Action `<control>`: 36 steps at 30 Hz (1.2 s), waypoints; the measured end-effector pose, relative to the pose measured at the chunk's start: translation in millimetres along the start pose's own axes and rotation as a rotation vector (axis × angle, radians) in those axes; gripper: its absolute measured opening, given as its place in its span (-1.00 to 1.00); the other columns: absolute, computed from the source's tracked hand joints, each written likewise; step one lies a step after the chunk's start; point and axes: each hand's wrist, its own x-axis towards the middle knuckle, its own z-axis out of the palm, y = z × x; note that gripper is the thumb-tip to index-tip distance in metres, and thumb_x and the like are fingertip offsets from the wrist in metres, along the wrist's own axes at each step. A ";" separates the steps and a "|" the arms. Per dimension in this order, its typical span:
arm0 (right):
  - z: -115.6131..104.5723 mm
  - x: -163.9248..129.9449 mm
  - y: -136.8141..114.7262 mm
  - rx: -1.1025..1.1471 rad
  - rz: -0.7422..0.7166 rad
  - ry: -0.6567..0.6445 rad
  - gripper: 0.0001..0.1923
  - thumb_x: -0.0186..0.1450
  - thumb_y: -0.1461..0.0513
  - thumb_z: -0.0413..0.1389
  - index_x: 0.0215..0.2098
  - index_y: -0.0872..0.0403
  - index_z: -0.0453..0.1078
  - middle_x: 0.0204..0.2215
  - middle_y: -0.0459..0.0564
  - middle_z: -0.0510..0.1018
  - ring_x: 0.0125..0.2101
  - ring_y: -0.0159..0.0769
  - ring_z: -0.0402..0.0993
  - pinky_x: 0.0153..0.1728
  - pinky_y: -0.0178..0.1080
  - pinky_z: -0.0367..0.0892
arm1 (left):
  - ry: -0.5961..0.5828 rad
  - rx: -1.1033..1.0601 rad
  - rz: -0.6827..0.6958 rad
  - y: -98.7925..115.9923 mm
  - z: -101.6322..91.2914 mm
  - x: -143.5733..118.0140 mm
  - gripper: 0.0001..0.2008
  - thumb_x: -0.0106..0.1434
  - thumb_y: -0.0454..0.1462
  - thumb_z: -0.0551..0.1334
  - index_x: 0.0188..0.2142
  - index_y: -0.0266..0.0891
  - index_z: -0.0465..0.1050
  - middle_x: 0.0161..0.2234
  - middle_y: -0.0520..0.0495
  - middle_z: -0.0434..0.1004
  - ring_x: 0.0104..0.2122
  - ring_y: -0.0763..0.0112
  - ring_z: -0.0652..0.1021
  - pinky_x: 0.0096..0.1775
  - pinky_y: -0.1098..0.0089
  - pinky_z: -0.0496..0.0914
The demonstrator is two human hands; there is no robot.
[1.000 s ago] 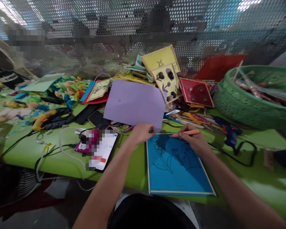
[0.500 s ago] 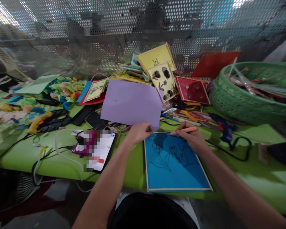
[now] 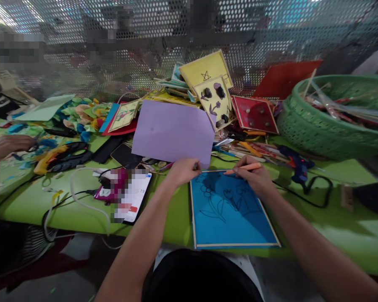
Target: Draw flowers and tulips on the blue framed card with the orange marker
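In front of me on the green table lies a blue board (image 3: 229, 230) edged with thin wooden strips, with flowers drawn on it in dark lines. At its top left corner rests my left hand (image 3: 183, 171), fingers pinched together; a small dark spot shows at the fingertips, too small to name. My right hand (image 3: 254, 177) is closed around a slim orange pen-like tool (image 3: 252, 167), which points left over the board's top edge. I cannot make out whether its tip touches the board. A purple sheet (image 3: 174, 130) slopes up just behind my left hand.
Behind stand framed boards, including a yellow one (image 3: 208, 69) and a red one (image 3: 255, 114). A green basket (image 3: 318, 138) of sticks and a glue gun (image 3: 297, 161) are at right. Left are a phone (image 3: 135, 201), cables, yellow-black scissors (image 3: 52, 159), paper scraps and another person's hand (image 3: 14, 144).
Another person's hand has come in at the left edge, over the paper scraps. The view has shifted slightly. My hands stay almost in place at the board's top edge.
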 end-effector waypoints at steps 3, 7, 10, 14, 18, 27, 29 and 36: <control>0.2 -0.5 -1.8 -0.002 -0.007 0.002 -0.90 0.11 0.19 0.23 -0.50 -0.01 0.39 -0.59 -0.16 0.41 -0.52 -0.31 0.32 -0.46 -0.23 0.19 | 0.004 0.007 -0.004 -0.1 0.6 0.6 -0.92 0.24 -0.26 0.31 -0.27 -0.17 0.57 -0.29 -0.07 0.66 -0.26 0.22 0.59 -0.21 0.31 0.36; -0.1 -1.1 -1.7 -0.005 -0.005 -0.011 -0.89 0.12 0.19 0.24 -0.50 -0.01 0.40 -0.57 -0.14 0.43 -0.52 -0.31 0.34 -0.46 -0.23 0.20 | 0.007 0.000 -0.012 -2.6 3.3 1.6 -0.93 0.25 -0.25 0.31 -0.27 -0.16 0.57 -0.34 -0.05 0.64 -0.30 0.25 0.58 -0.22 0.32 0.35; 0.0 -1.4 -0.2 -0.013 -0.004 -0.020 -0.87 0.13 0.17 0.25 -0.48 -0.01 0.40 -0.57 -0.13 0.43 -0.50 -0.29 0.35 -0.44 -0.22 0.22 | 0.023 -0.001 0.007 -5.6 6.0 2.7 -0.93 0.24 -0.25 0.31 -0.27 -0.14 0.57 -0.34 -0.05 0.63 -0.30 0.25 0.58 -0.23 0.31 0.35; 0.5 -2.0 2.1 -0.046 -0.005 -0.031 -0.85 0.15 0.14 0.26 -0.46 -0.01 0.40 -0.56 -0.12 0.45 -0.48 -0.27 0.37 -0.43 -0.21 0.24 | 0.027 -0.003 0.017 -7.0 7.1 3.1 -0.92 0.24 -0.25 0.32 -0.26 -0.14 0.58 -0.33 -0.05 0.63 -0.29 0.26 0.58 -0.22 0.31 0.35; 0.7 -2.2 2.8 -0.050 -0.006 -0.050 -0.85 0.16 0.14 0.26 -0.46 -0.01 0.40 -0.55 -0.12 0.46 -0.47 -0.27 0.37 -0.42 -0.21 0.23 | 0.020 0.005 0.011 -5.6 5.4 2.7 -0.91 0.25 -0.25 0.31 -0.26 -0.14 0.58 -0.32 -0.05 0.63 -0.30 0.25 0.57 -0.23 0.31 0.34; 0.9 -1.4 0.0 -0.066 -0.007 -0.030 -0.86 0.15 0.15 0.25 -0.47 -0.02 0.40 -0.55 -0.13 0.44 -0.47 -0.26 0.37 -0.41 -0.21 0.22 | 0.022 0.009 0.021 -5.2 5.3 2.4 -0.92 0.25 -0.25 0.31 -0.26 -0.14 0.57 -0.34 -0.04 0.63 -0.30 0.25 0.57 -0.24 0.32 0.34; 0.8 -1.2 0.0 -0.065 -0.005 -0.037 -0.85 0.15 0.13 0.25 -0.47 -0.02 0.39 -0.55 -0.13 0.44 -0.47 -0.26 0.37 -0.41 -0.21 0.23 | 0.019 0.004 0.019 -4.0 4.5 1.6 -0.93 0.24 -0.26 0.30 -0.27 -0.15 0.56 -0.36 -0.03 0.62 -0.32 0.26 0.56 -0.25 0.32 0.32; 1.7 -2.1 -3.3 -0.088 0.016 -0.035 -0.81 0.15 0.10 0.26 -0.47 -0.03 0.37 -0.56 -0.12 0.45 -0.47 -0.24 0.40 -0.42 -0.22 0.25 | 0.014 0.020 0.016 -1.7 2.2 0.7 -0.94 0.24 -0.25 0.29 -0.29 -0.15 0.55 -0.35 -0.03 0.62 -0.33 0.27 0.56 -0.28 0.33 0.31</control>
